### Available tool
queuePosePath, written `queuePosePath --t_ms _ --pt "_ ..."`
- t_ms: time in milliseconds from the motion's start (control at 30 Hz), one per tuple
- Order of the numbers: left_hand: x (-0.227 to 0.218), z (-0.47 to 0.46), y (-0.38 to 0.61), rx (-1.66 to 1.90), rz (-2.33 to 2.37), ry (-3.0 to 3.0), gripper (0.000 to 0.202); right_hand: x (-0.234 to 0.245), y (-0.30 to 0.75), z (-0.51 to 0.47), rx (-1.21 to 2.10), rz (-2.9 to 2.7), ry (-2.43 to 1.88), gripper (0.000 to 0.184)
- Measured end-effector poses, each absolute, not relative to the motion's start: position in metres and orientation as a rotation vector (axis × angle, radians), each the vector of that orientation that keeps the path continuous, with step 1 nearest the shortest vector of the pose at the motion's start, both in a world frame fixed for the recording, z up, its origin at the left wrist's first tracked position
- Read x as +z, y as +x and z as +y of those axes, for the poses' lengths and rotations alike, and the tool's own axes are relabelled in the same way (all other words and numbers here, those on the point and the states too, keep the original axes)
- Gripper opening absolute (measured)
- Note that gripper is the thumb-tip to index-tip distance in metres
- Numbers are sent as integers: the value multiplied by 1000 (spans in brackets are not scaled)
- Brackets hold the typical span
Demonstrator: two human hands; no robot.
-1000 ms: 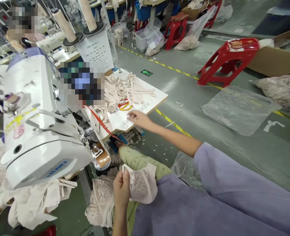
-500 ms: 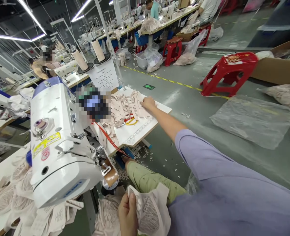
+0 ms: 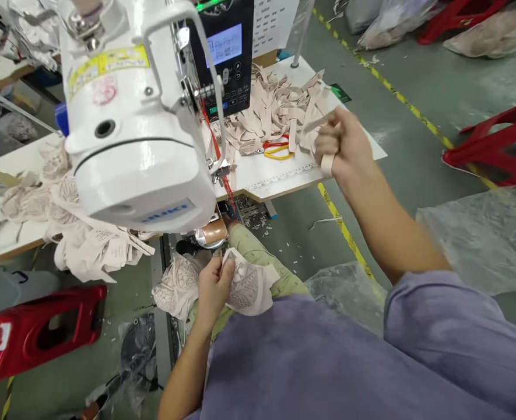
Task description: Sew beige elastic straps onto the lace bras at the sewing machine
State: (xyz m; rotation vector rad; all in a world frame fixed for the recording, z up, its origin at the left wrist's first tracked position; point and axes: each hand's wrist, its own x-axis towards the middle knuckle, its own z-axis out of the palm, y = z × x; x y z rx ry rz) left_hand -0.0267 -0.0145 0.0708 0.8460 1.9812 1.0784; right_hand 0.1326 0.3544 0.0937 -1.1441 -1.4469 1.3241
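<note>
In my left hand [image 3: 215, 286], pinched between thumb and fingers, is a pale pink lace bra [image 3: 249, 289], spread over my lap just below the sewing machine's narrow arm [image 3: 214, 232]. My right hand [image 3: 343, 143] is closed around a beige fabric strap [image 3: 327, 165], above the right part of the white table. Behind that hand lies a heap of similar straps [image 3: 269, 111]. Snips with red and yellow handles [image 3: 279, 153] rest at the heap's front edge. The white sewing machine head [image 3: 139, 169] stands to the left of the heap, with a control panel [image 3: 225, 64] beside it.
More lace bras [image 3: 95, 248] hang over the table's left edge. Red stools [image 3: 43, 329] stand on the floor at left and right. Clear plastic bags [image 3: 480, 233] lie on the floor at right. A printed sheet [image 3: 275, 23] stands behind the panel.
My right hand has lifted from the heap and come nearer with a strap in it. My left hand still holds the bra. The view has turned downward.
</note>
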Motion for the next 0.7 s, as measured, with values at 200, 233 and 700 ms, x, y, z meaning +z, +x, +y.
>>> queuePosePath --t_ms 200,233,700 --pt "78 -24 -24 1062 1950 916 40 84 132 182 2337 -971 -846 27" --pt "80 -25 -22 1052 1952 933 39 80 126 164 2389 -896 -790 25" --pt "67 -29 -21 931 1427 827 42 74 86 118 2411 -561 -590 28"
